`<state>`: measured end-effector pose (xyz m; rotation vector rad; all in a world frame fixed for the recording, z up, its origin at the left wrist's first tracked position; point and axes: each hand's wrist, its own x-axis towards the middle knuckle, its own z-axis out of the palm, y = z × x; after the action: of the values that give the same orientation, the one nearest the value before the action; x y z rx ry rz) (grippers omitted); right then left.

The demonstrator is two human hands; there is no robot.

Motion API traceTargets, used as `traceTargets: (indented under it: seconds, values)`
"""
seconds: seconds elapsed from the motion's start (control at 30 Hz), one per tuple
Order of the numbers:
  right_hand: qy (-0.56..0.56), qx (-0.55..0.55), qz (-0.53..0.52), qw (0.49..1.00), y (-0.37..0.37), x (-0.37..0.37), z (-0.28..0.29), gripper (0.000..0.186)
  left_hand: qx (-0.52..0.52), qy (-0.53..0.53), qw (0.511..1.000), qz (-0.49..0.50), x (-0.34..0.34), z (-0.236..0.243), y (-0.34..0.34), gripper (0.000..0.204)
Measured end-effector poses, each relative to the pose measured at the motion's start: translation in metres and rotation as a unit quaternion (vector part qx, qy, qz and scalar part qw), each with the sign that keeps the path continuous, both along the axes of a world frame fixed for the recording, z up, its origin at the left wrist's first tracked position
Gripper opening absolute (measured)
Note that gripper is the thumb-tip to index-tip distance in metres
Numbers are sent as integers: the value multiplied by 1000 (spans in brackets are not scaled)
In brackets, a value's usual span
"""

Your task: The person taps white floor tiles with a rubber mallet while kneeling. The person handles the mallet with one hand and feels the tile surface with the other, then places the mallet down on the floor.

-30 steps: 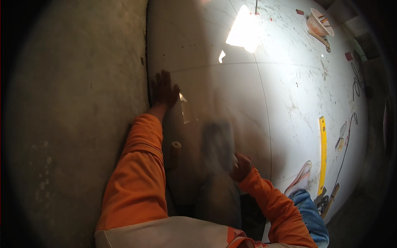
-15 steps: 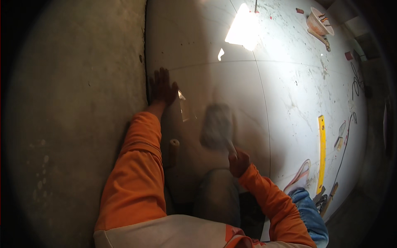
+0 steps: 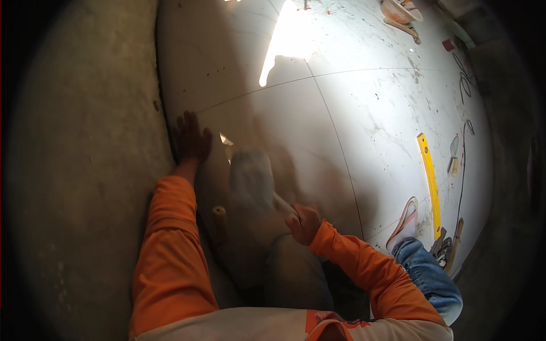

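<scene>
My left hand [image 3: 192, 139] lies flat with fingers spread on a large pale tile [image 3: 284, 116], close to its edge along the rough grey wall [image 3: 85, 142]. In my right hand [image 3: 305, 223] is the handle of a mallet [image 3: 251, 179]. Motion blurs its broad grey head, which is over the same tile, between my hands; whether it touches the tile I cannot tell. Next to my left forearm a short cylindrical piece [image 3: 219, 216] with a light round end stands in shadow.
Off to the right lie a yellow spirit level [image 3: 430, 184], a small trowel [image 3: 454, 149] and a dark cable [image 3: 463, 82]. A sandalled foot [image 3: 404, 224] rests beside the level. At the far right stands an orange-pink tub [image 3: 398, 11]. Bright light glares off the far tiles.
The mallet and my right hand have moved left, bringing the head nearer my left hand. My left hand stays flat by the wall. The whole view has shifted and turned somewhat.
</scene>
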<state>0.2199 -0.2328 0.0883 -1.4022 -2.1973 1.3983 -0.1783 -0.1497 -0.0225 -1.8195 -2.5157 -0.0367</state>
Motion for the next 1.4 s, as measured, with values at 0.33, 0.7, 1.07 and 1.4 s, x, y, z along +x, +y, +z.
traceTargets:
  seconds: [0.33, 0.7, 1.07, 1.4]
  values:
    - [9, 106, 49, 993, 9, 8, -4, 60, -5, 7, 1000, 26, -1, 5, 2, 71]
    - [-287, -12, 70, 955, 29, 15, -7, 63, -7, 37, 999, 35, 0, -1, 0, 72]
    - [-237, 375, -104, 890, 8, 33, -70, 47, -14, 79, 993, 86, -13, -22, 69, 72]
    - [-198, 380, -144, 892, 22, 31, -78, 37, 15, -48, 978, -203, 260, 3, 207, 78]
